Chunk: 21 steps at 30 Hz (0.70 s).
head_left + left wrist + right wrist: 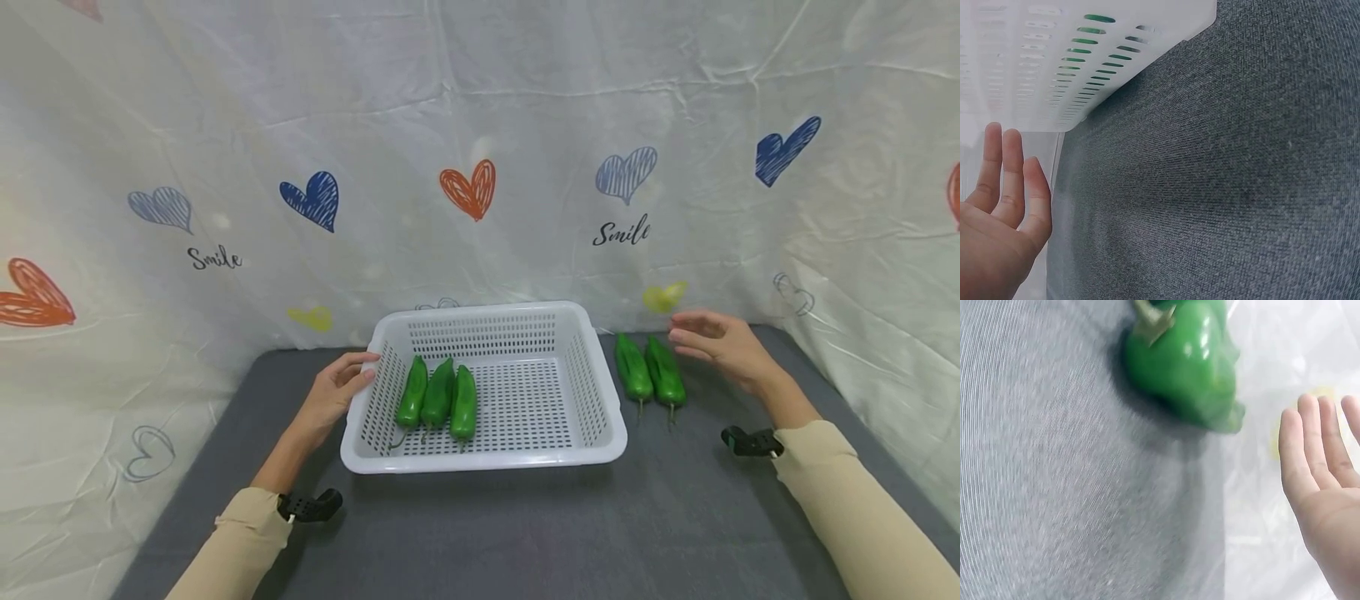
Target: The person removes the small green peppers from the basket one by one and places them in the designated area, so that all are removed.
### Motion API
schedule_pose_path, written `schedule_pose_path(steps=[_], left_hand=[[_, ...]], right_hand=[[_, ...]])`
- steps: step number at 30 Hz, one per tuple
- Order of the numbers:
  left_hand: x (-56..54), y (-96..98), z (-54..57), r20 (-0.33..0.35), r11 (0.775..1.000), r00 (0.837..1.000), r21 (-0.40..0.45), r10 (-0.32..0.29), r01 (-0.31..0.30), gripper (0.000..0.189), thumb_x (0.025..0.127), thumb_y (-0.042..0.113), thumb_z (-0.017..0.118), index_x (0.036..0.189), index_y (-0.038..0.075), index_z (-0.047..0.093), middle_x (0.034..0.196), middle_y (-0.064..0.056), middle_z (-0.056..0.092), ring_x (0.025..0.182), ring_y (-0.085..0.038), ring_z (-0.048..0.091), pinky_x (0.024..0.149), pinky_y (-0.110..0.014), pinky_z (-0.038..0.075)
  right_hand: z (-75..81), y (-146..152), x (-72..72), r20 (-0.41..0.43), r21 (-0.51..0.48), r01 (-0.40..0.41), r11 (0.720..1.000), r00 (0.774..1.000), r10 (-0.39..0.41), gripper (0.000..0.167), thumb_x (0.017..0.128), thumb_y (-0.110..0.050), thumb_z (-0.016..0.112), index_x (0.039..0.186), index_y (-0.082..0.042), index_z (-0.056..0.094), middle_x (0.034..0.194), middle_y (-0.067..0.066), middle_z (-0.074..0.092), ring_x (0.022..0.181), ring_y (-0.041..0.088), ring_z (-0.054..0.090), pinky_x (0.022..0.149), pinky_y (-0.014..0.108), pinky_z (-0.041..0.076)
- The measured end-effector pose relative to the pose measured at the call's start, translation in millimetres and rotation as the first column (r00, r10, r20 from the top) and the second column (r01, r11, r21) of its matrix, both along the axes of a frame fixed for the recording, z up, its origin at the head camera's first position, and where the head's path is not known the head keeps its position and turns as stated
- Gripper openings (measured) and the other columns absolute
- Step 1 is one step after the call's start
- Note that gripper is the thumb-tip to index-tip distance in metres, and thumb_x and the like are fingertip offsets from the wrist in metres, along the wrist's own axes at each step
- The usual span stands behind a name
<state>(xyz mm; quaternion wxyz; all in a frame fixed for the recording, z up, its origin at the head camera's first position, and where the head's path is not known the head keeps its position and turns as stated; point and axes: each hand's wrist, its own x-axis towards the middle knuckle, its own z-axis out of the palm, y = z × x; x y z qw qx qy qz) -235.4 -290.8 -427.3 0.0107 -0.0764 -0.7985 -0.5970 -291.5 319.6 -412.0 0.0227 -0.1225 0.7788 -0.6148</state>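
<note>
Three peppers [437, 396] are in the basket [480, 461] beside your loosely extended left fingers [1011, 181]; two peppers [665, 375] remain outside, just beside your empty, outstretched right fingers [1314, 447].

From the head we look forward and down over the left fingers [362, 358] and right fingers [701, 319], our farthest and widest view. At the left wrist we look low along the left fingers, close to the outer wall of the white basket [487, 460]; from the head we see its inner face. At the right wrist we see, much closer than from the head, the green pepper [666, 375] nearest the right fingers.
</note>
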Motion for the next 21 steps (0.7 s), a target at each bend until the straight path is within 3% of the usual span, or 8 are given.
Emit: schedule_pose_path(steps=[5,10,17,21], left_hand=[[1.2,0.0,0.3,-0.001,1.000,1.000,-0.001,-0.004,0.004,0.043,0.105,0.025,0.062,0.140,0.003,0.054,0.131,-0.026,0.055,0.099,-0.021,0.066,0.075,-0.036,0.057],[1.9,0.7,0.8,0.003,1.000,1.000,-0.001,-0.001,0.001,0.043,0.105,0.026,0.062,0.141,0.004,0.054,0.132,-0.026,0.055,0.100,-0.021,0.065,0.075,-0.036,0.057],[2.5,1.0,0.3,0.007,1.000,1.000,-0.007,0.009,-0.009,0.043,0.104,0.026,0.062,0.141,0.004,0.054,0.132,-0.026,0.056,0.100,-0.021,0.065,0.076,-0.035,0.056],[1.7,0.5,1.5,-0.001,1.000,1.000,-0.011,0.008,-0.008,0.043,0.104,0.025,0.062,0.141,0.004,0.055,0.131,-0.026,0.056,0.100,-0.021,0.065,0.076,-0.035,0.056]], right_hand=[[7.3,-6.8,2.9,-0.008,-0.120,-0.048,0.992,0.999,0.047,0.040,0.099,-0.008,0.069,0.132,0.008,0.054,0.119,0.005,0.064,0.108,0.016,0.066,0.091,0.035,0.052],[16.9,-18.1,6.0,-0.019,-0.188,-0.051,0.981,0.999,0.049,0.038,0.099,-0.004,0.066,0.131,0.012,0.053,0.117,0.006,0.066,0.108,0.021,0.066,0.091,0.038,0.052],[29.4,-38.4,11.0,-0.037,-0.212,-0.072,0.975,0.997,0.066,0.030,0.100,-0.004,0.065,0.127,0.007,0.060,0.121,0.013,0.065,0.109,0.026,0.066,0.092,0.042,0.051],[36.1,-49.9,11.7,-0.040,-0.217,-0.091,0.972,0.996,0.084,0.033,0.101,-0.007,0.065,0.130,0.009,0.058,0.122,0.017,0.062,0.110,0.027,0.066,0.092,0.040,0.052]])
